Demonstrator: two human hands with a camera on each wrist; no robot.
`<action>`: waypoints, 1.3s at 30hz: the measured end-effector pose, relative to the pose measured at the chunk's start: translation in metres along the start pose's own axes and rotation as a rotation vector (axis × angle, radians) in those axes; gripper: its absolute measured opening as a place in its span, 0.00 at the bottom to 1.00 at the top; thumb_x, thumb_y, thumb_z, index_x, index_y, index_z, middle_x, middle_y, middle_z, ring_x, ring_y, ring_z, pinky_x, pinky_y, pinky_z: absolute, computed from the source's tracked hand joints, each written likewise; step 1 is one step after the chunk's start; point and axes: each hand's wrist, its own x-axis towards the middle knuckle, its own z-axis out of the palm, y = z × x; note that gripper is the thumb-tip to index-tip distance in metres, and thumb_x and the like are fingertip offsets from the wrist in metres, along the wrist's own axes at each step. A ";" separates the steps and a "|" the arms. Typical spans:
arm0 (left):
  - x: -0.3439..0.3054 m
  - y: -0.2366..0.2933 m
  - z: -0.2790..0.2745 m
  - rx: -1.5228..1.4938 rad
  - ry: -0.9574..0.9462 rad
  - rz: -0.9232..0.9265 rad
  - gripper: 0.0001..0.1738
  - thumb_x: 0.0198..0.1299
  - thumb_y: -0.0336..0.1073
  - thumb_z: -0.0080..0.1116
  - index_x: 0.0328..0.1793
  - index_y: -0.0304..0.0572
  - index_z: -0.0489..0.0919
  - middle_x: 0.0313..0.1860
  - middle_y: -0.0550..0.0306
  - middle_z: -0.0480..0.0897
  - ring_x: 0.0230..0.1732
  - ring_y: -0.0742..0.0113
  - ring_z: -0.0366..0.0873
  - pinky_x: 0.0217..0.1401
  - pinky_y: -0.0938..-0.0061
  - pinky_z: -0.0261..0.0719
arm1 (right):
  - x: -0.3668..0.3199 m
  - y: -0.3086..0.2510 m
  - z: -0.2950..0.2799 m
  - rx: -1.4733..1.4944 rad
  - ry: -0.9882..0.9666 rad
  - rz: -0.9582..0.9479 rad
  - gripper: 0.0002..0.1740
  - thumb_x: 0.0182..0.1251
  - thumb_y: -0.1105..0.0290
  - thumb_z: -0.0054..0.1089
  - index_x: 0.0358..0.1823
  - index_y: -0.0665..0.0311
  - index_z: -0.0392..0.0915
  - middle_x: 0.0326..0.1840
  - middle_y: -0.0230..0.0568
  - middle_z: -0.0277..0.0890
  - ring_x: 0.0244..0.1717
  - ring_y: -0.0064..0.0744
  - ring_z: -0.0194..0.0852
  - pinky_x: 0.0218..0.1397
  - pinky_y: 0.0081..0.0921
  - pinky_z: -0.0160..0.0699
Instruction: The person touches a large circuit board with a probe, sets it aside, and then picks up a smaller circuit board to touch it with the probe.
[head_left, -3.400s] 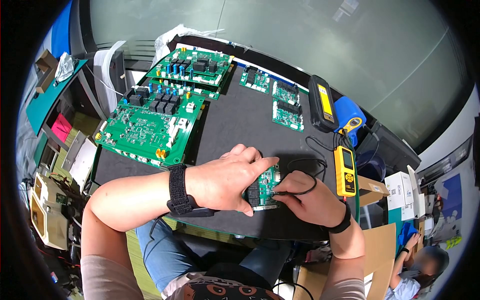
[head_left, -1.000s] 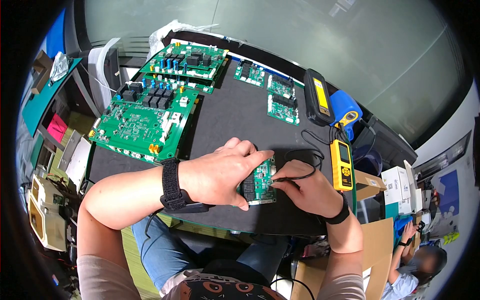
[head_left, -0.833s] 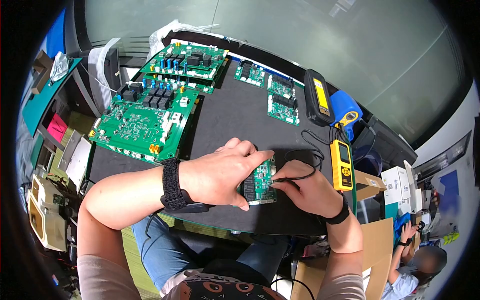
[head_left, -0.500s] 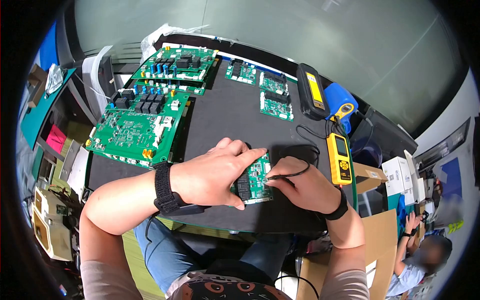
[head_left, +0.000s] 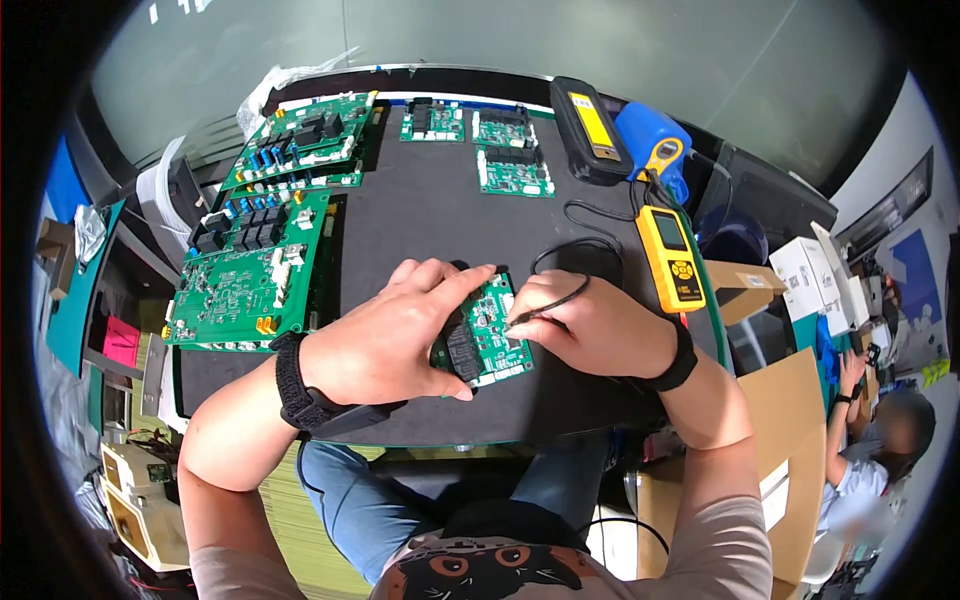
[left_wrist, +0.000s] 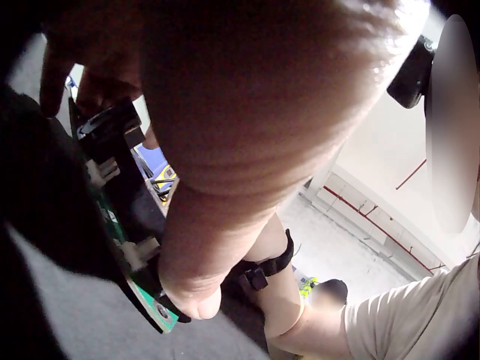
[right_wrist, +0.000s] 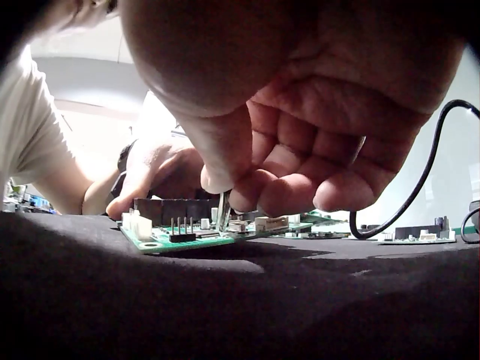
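Note:
In the head view, my left hand point(head_left: 385, 335) spans a small green circuit board point(head_left: 495, 325) on the black mat, gripping it between the thumb at its near edge and the fingers at its far edge. A row of black relays runs along the board beside that palm. My right hand point(head_left: 590, 325) pinches a thin metal-tipped probe point(right_wrist: 224, 212) on a black cable point(head_left: 560, 300). In the right wrist view, the probe's tip points down among the board's components, behind a row of header pins point(right_wrist: 181, 226). The left thumb point(left_wrist: 196, 292) lies by the board's corner in the left wrist view.
Large green circuit boards point(head_left: 245, 285) are stacked on the left. Several small boards point(head_left: 515, 170) lie at the back. A yellow handheld meter point(head_left: 670, 258), a black case point(head_left: 590, 130) and a blue device point(head_left: 655, 140) stand right. Another person point(head_left: 880, 450) is at far right.
The head view has turned, so the table's things appear shifted left and upward. Both hands keep their hold, the left on the circuit board and the right on the probe.

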 end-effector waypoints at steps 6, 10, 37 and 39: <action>0.001 0.003 -0.002 -0.010 -0.003 -0.029 0.64 0.38 0.40 0.87 0.83 0.38 0.60 0.68 0.41 0.72 0.69 0.41 0.67 0.75 0.57 0.66 | 0.001 0.005 0.001 -0.030 0.039 -0.151 0.03 0.67 0.76 0.64 0.40 0.66 0.84 0.42 0.39 0.81 0.44 0.44 0.79 0.51 0.37 0.79; 0.002 0.004 -0.002 -0.008 -0.021 -0.066 0.65 0.38 0.39 0.87 0.83 0.38 0.60 0.69 0.41 0.72 0.70 0.41 0.67 0.76 0.57 0.66 | 0.003 0.007 0.000 -0.066 0.054 -0.235 0.03 0.67 0.75 0.64 0.39 0.66 0.83 0.40 0.40 0.81 0.43 0.44 0.79 0.49 0.36 0.79; 0.001 -0.001 -0.003 0.007 -0.006 -0.037 0.59 0.45 0.39 0.82 0.82 0.39 0.60 0.67 0.40 0.72 0.69 0.39 0.66 0.76 0.56 0.67 | 0.001 0.003 -0.002 -0.099 0.067 -0.105 0.06 0.71 0.72 0.60 0.37 0.67 0.80 0.36 0.40 0.80 0.41 0.45 0.78 0.49 0.38 0.77; 0.001 -0.001 -0.004 0.000 -0.012 -0.044 0.59 0.45 0.39 0.82 0.82 0.39 0.60 0.67 0.40 0.72 0.70 0.39 0.66 0.76 0.56 0.67 | 0.000 0.004 -0.001 -0.082 0.072 -0.091 0.06 0.71 0.72 0.60 0.37 0.67 0.80 0.36 0.40 0.80 0.41 0.45 0.78 0.49 0.37 0.77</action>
